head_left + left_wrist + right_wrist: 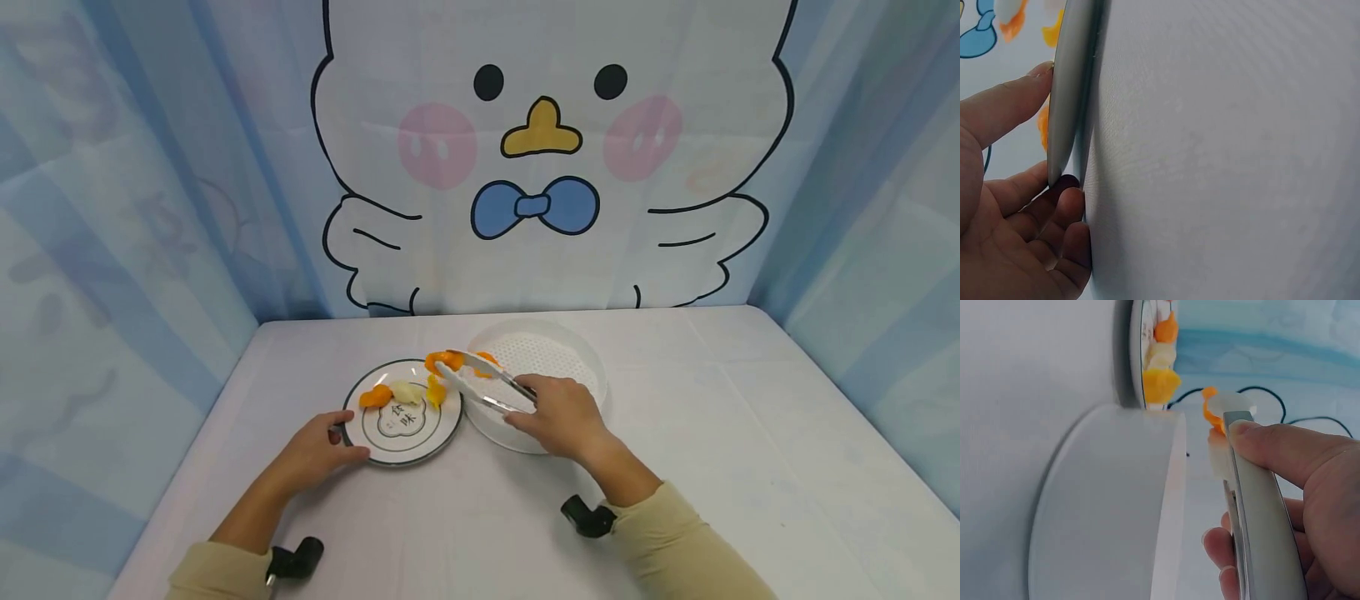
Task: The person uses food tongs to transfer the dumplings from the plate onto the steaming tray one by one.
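Observation:
My left hand [311, 450] grips the near-left rim of a white plate [442, 437] with dark edge rings and printed characters. In the left wrist view its thumb [1019, 103] lies over the rim, with fingers below. On the plate sit an orange piece [375, 396], a pale one [407, 392] and a yellow one [436, 392], all lumpy, like food. Silver tongs with whitish tips [498, 406] are held in my right hand [566, 417], thumb along one arm. Between their tips, above the plate's right edge, is another orange piece [444, 361].
Right beside the plate stands a round white basin [596, 367] with a perforated inside; an orange piece [486, 365] shows in it behind the tongs. A white cloth covers the table [750, 433]. Printed curtains [540, 275] hang at the back and both sides.

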{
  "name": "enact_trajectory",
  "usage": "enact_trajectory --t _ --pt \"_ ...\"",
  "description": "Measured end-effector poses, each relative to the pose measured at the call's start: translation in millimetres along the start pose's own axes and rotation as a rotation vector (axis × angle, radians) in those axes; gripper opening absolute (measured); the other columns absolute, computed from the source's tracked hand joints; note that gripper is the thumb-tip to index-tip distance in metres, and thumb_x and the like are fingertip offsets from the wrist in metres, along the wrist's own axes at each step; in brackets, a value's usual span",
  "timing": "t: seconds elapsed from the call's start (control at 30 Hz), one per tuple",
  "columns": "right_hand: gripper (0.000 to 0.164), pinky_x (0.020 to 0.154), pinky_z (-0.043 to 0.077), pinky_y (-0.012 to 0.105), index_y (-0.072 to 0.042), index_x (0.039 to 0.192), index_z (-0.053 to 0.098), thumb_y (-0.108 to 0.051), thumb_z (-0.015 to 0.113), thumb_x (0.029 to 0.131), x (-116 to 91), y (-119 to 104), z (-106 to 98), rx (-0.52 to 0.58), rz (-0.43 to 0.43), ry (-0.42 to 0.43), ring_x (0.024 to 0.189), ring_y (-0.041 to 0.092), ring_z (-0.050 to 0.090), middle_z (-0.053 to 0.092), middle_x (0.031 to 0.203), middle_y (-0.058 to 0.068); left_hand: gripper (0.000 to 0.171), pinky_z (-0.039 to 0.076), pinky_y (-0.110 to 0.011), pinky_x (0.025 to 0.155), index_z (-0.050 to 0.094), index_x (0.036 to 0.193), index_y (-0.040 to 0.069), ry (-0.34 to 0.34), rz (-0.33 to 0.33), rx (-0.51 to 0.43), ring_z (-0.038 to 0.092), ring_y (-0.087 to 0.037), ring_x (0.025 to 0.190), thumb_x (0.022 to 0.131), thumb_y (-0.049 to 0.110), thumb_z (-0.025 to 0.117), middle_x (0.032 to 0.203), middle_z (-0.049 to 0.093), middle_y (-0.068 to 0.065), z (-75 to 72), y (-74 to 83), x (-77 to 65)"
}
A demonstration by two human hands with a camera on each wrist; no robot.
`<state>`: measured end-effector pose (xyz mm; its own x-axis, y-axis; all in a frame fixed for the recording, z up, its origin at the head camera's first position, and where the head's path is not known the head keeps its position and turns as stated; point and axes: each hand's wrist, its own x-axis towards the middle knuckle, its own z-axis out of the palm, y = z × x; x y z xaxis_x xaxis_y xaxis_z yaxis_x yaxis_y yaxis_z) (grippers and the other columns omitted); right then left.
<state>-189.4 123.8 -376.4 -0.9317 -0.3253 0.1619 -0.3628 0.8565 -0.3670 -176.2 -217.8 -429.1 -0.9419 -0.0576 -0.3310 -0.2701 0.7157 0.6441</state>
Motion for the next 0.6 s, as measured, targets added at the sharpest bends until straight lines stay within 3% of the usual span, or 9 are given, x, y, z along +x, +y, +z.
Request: enact_trajectory --t 0.6 --pt "0.057 0.071 0.051 0.044 -0.005 0.134 0.062 -0.038 0.073 0.089 8.7 42.8 -12.0 -0.05 0.188 -0.03 0.089 0.031 0.063 0.07 0.116 0.017 0.079 0.048 -0.051 0.093 0.044 0.147 0.0 0.001 -0.005 -0.007 0.049 -0.035 0.105 0.084 0.031 0.08 0.124 0.052 -0.025 -0.4 -0.2 -1.3"
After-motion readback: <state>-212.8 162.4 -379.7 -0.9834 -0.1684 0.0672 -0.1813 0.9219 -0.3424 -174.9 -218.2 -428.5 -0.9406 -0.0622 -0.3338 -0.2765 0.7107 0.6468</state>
